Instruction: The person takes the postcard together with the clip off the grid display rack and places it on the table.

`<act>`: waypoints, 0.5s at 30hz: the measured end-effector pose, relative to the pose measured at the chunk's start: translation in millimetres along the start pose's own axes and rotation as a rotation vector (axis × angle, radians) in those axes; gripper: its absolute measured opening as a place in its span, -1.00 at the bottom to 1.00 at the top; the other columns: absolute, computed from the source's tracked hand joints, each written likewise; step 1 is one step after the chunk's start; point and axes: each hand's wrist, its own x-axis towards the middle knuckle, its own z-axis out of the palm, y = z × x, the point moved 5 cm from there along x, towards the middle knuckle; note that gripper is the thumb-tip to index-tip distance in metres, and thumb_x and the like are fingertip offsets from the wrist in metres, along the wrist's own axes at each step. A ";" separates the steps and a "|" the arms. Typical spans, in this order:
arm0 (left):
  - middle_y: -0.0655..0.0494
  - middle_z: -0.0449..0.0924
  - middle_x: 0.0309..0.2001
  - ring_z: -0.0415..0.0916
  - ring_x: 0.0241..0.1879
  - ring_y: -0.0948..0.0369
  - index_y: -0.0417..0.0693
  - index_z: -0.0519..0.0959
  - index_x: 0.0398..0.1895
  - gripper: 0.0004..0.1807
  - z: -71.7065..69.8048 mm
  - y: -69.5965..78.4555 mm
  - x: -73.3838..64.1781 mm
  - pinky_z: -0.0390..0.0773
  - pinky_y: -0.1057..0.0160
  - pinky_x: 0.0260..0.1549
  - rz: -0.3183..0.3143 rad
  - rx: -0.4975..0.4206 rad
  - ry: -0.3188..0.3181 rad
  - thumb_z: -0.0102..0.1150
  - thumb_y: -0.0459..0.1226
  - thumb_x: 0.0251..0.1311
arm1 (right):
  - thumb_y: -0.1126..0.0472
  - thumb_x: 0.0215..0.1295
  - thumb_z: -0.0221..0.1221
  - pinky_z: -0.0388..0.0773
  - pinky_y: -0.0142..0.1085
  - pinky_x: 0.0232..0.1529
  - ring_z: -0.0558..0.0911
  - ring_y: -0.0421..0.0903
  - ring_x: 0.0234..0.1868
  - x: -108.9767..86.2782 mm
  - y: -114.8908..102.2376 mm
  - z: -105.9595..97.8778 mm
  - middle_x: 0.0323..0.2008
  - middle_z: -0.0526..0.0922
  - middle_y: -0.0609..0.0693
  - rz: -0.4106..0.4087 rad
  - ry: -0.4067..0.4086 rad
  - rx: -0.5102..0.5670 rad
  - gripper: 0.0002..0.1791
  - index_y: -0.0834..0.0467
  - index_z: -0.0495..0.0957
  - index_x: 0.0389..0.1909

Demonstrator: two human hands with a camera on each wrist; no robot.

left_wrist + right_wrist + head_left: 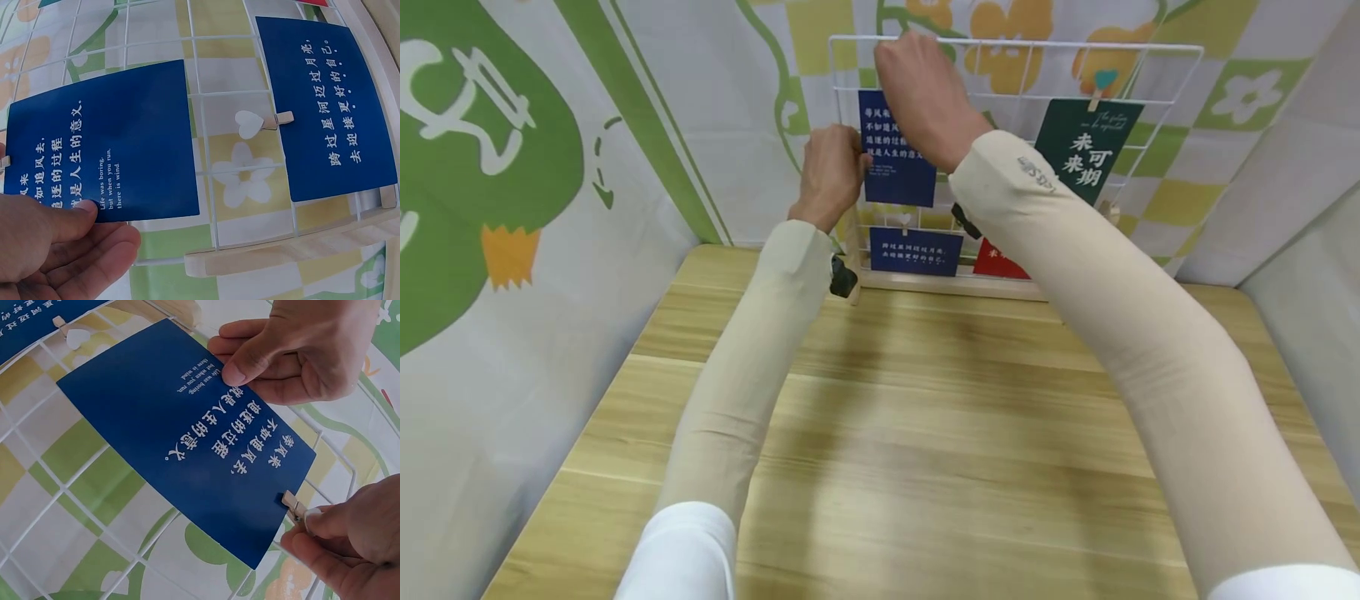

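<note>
Pinches the blue card by its left edge between thumb and fingers of the left hand, at 9 o'clock on the rack. Grasps the clip by its pale end between thumb and finger of the right hand, with its wooden tip over the card's edge at 12 o'clock. Faces 3 more there: a small blue card at 8 o'clock, a red card, partly hidden, at 6, a green card at 3, under a teal heart. Reaches in beige sleeves across the table towards 12 o'clock.
</note>
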 end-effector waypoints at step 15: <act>-0.12 0.75 -0.22 0.69 -0.17 -0.01 -0.25 0.71 -0.29 -0.74 0.7 -4.4 1.5 0.66 0.11 -0.16 -0.029 0.017 -0.022 0.13 -0.24 0.37 | 0.42 0.51 -0.23 0.38 -0.33 -0.39 0.48 -0.11 -0.35 4.6 0.7 -4.3 -0.26 0.72 0.16 0.020 0.012 0.058 -0.57 0.29 0.67 -0.09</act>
